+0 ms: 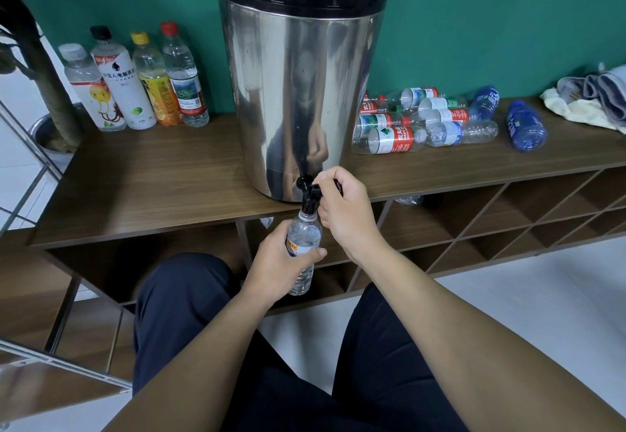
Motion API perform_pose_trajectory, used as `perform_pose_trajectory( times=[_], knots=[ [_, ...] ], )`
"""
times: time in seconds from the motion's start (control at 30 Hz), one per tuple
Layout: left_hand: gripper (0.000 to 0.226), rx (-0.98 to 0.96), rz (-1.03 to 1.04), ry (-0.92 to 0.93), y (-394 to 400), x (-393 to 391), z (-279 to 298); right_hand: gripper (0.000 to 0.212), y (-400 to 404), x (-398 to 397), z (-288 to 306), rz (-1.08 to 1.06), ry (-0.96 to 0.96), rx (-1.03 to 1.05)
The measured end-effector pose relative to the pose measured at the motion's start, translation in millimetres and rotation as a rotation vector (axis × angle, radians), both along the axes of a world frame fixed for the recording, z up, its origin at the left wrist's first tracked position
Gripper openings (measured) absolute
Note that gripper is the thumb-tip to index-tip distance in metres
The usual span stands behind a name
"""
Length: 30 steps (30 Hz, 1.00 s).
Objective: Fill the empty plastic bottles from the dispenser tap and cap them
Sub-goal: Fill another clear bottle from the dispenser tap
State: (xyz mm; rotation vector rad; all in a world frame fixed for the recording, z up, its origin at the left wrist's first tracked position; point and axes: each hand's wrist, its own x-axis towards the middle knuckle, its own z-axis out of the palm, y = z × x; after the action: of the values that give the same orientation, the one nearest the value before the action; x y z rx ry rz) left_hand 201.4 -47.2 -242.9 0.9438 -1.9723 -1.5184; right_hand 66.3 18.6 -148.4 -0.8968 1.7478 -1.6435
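While four capped bottles (135, 83) stand upright, the left hand (276, 264) grips one uncapped bottle (304, 245) beneath the single tap (308, 194), whose lever the right hand (345, 208) pinches.

A single head-worn wide-angle view is provided. It is aimed forward and down, from close above, at the counter (162, 174) edge; the dispenser (298, 93) is seen near, centred.

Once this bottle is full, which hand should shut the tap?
The right hand. Its fingers already grip the tap lever, while the left hand holds the bottle under the spout and would likely have to let go.
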Motion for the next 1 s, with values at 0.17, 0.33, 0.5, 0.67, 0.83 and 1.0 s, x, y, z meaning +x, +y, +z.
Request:
perform_pose_trajectory(
  times=[0.17, 0.33, 0.5, 0.67, 0.83, 1.0],
  knots=[
    [0.049, 0.003, -0.005, 0.007, 0.5, 0.0, -0.1, 0.024, -0.1, 0.1, -0.2, 0.000, 0.004, -0.001],
    [0.049, 0.002, 0.003, 0.014, -1.3, -0.4, -3.6, 0.024, -0.9, 0.0, -0.8, -0.003, -0.004, -0.004],
    [0.049, 0.003, 0.005, 0.030, -2.2, -1.5, -5.8, 0.024, -1.3, 0.5, -1.0, -0.003, -0.033, -0.020],
    [0.050, 0.009, -0.001, 0.035, -2.6, -1.2, -6.6, 0.026, -1.1, 1.2, 0.1, -0.003, -0.042, -0.031],
    [0.050, 0.009, -0.004, 0.037, -2.8, -1.3, -6.7, 0.026, -1.0, 1.3, -0.1, -0.002, -0.038, -0.029],
    [0.050, 0.010, -0.002, 0.034, -2.1, -1.2, -5.1, 0.027, -0.8, 1.0, 0.2, -0.001, -0.033, -0.025]
  ],
)
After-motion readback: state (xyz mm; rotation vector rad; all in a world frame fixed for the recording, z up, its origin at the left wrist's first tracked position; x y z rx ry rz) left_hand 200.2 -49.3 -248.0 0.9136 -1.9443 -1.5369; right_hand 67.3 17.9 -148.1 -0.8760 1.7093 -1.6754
